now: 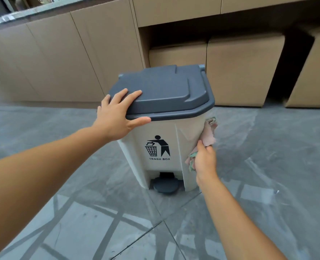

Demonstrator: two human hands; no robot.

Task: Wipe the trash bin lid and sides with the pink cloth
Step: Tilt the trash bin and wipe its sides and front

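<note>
Left hand (pixel 116 117) lies spread flat on the near left corner of the grey lid (pixel 166 91), thumb hooked under its rim, gripping nothing. Right hand (pixel 205 159) clutches the pink cloth (pixel 209 136), pressing it against the right side of the bin (pixel 163 132) on the floor (pixel 268 156).

Bin (pixel 161 147) on floor (pixel 268 166), lid (pixel 164 91) on top; cabinets (pixel 61 59) behind-left, boxes (pixel 243 70) behind-right; pedal (pixel 165 185) at front base.
</note>
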